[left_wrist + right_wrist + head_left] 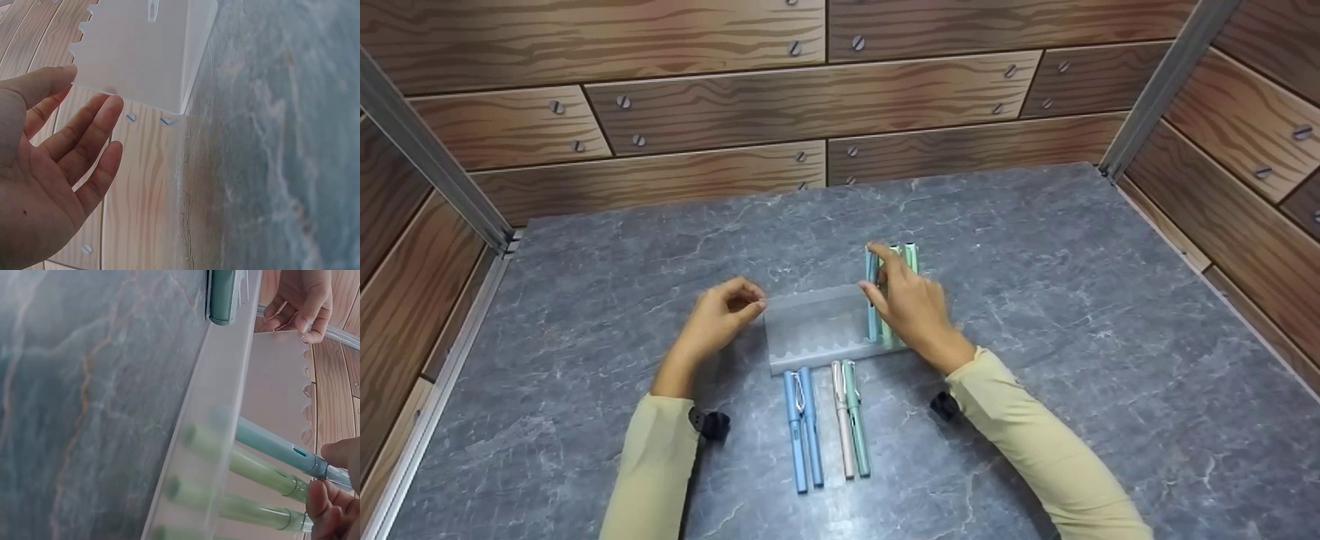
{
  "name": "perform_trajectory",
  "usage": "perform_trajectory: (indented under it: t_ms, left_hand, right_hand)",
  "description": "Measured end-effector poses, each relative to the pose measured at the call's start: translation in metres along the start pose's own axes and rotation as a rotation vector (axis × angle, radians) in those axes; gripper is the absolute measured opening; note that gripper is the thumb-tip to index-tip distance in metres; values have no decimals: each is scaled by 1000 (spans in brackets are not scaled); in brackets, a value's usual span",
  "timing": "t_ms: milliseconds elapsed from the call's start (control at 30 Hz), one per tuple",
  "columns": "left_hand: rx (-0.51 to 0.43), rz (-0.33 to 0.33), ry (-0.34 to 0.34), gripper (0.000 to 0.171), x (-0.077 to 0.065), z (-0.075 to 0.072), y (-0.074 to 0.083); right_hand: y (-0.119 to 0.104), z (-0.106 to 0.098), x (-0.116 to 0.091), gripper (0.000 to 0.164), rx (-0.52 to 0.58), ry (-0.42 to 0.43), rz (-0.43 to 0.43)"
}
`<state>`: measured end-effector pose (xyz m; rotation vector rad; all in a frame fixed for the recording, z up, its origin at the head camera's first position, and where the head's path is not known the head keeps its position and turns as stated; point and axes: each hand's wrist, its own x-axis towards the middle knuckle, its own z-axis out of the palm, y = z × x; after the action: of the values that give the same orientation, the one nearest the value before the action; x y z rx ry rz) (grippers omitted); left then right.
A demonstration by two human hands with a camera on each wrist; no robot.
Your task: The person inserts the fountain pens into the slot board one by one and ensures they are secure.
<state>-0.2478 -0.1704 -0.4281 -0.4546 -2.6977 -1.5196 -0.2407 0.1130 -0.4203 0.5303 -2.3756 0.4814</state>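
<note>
A translucent pen tray (817,322) with notched edges sits in the middle of the table. My left hand (716,315) pinches its left edge near the far corner, thumb and index finger on the rim (90,87). My right hand (915,307) is over the tray's right side, with thumb and fingers on the cap end of a teal-blue pen (275,444) that lies across the tray. Beside that pen, several light green pens (259,512) rest in the notches, partly hidden by the hand in the head view.
In front of the tray lie two blue pens (796,435), a silvery-beige pen (842,420) and a darker green pen (856,420). Wood-patterned panels (697,112) enclose the grey marbled table (585,315) at the back and sides.
</note>
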Motion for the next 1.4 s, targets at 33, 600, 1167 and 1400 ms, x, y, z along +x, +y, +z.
perform_trajectory:
  t_ms: [33,600,1167,1400]
  left_hand:
    - [1,0,0,10,0,0,0]
    - [3,3,13,10,-1,1,1]
    - [-3,-1,-1,9,-1,0,1]
    - [-13,-5,2,9,-1,0,0]
  right_hand:
    - [0,0,0,50,-1,1,1]
    - [-5,1,-8,51,-13,-14,48]
    - [-5,0,-9,51,0,-26,57]
    - [-6,-1,-7,51,-3,-70,77]
